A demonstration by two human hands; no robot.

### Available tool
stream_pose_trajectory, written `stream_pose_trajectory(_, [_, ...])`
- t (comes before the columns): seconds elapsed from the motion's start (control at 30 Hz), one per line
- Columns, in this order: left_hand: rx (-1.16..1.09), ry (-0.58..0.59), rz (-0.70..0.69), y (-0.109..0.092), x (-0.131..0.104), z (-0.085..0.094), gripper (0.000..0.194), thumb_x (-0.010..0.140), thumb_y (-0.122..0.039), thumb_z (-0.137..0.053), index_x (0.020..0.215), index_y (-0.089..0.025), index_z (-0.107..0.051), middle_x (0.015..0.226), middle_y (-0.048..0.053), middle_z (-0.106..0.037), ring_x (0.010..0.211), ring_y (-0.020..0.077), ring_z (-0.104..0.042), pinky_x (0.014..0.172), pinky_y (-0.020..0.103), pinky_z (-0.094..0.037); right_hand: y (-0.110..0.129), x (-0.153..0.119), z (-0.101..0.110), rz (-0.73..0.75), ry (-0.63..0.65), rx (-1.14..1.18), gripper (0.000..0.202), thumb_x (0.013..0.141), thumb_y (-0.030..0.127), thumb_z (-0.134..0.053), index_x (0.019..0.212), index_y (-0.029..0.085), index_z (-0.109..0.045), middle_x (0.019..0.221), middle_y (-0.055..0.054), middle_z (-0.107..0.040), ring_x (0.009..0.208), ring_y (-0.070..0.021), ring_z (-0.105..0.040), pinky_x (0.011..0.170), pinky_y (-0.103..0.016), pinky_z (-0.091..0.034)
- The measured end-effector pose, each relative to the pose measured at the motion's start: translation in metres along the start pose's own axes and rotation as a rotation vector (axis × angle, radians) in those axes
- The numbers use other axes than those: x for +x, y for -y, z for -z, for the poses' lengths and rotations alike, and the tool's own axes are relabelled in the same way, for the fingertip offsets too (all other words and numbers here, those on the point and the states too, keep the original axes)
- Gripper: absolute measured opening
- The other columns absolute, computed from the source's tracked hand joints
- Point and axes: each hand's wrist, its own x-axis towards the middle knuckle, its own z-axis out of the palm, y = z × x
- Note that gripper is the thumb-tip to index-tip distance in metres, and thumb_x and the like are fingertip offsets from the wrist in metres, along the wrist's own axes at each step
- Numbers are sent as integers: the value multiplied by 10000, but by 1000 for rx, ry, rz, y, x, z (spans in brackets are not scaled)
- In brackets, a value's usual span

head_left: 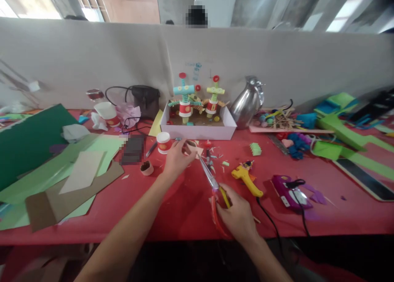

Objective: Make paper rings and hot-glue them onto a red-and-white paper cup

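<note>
- Small piece (191, 143): brown with a paler edge, pinched in the left grip (178, 157), partly hidden, its full shape unclear.
- Scissors (213, 182): silver blades, red and yellow handles, held in the right grip (237, 213), slanting forward and left, tips close to the small piece.

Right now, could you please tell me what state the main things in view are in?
Scissors: held in the right hand, blade gap unclear.
Small brown piece: held in the left hand.
Yellow glue gun: lying on its side.
Metal jug: upright.
White box: open-topped, two figures standing inside.
Green strip: folded in pleats.
</note>
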Motion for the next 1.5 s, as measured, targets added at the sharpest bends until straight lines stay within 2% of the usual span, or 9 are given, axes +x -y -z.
stream_pose_trajectory(0.07, [-195,-37,-21,13,-43,22,564,792,-320,-697,1330,-199,-579,1195,80,-680,922,182,-704,879,317,-567,-1,4,2,24,80,-132,444,858,380,-598,1263,206,-643,1197,-115,-738,1064,-328,-708,929,-467,-546])
stream_pose_trajectory(0.17, [-260,-38,29,26,-98,41,507,753,-259,-712,1252,-206,-634,1106,61,-716,912,189,-706,878,346,-578,-4,11,5,33,151,-303,443,896,375,-561,1296,195,-620,1172,-127,-743,1036,-328,-714,888,-446,-550])
stream_pose_trajectory(0.3, [-243,32,48,28,-129,43,385,739,-256,-754,1120,-229,-703,1111,52,-735,1016,216,-692,963,393,-548,-1,17,9,60,178,-505,497,911,399,-570,1346,160,-577,1184,-160,-724,1033,-344,-704,838,-429,-551])
stream_pose_trajectory(0.47, [-268,111,163,25,-128,41,319,729,-303,-805,1038,-257,-738,1068,26,-759,985,213,-706,934,379,-552,9,11,12,172,176,-718,490,937,338,-544,1386,143,-543,1157,-194,-691,954,-342,-683,724,-419,-541])
stream_pose_trajectory(0.6, [-268,133,171,26,-129,42,292,745,-318,-795,1022,-258,-725,1059,21,-753,965,206,-702,905,365,-554,19,6,10,289,26,-781,425,917,310,-562,1306,147,-613,1074,-212,-650,995,-388,-601,807,-534,-516])
stream_pose_trajectory(0.7, [-211,115,90,28,-131,41,357,756,-280,-777,1098,-247,-678,1152,48,-714,1072,228,-659,978,398,-517,33,7,0,374,10,-540,400,934,288,-552,1306,154,-615,1168,-195,-606,1082,-365,-569,915,-544,-504])
stream_pose_trajectory(0.87, [-128,101,21,33,-131,41,507,731,-232,-790,1213,-250,-636,1272,69,-665,1214,270,-567,1056,465,-456,60,22,-30,468,253,-110,429,951,373,-617,1345,206,-593,1197,-118,-623,1147,-271,-599,998,-449,-513])
stream_pose_trajectory(1.03, [-176,139,-5,32,-131,41,339,769,-209,-752,1102,-237,-696,1091,42,-738,1048,237,-628,962,425,-502,63,38,-46,482,352,-60,296,936,248,-655,1224,189,-686,1047,-78,-679,964,-216,-666,871,-364,-548])
stream_pose_trajectory(1.5, [-259,162,23,31,-130,42,213,783,-277,-750,996,-270,-749,947,20,-765,899,217,-670,850,385,-526,53,33,-50,443,259,-8,244,922,319,-678,1146,232,-722,955,-51,-719,860,-199,-679,794,-345,-549])
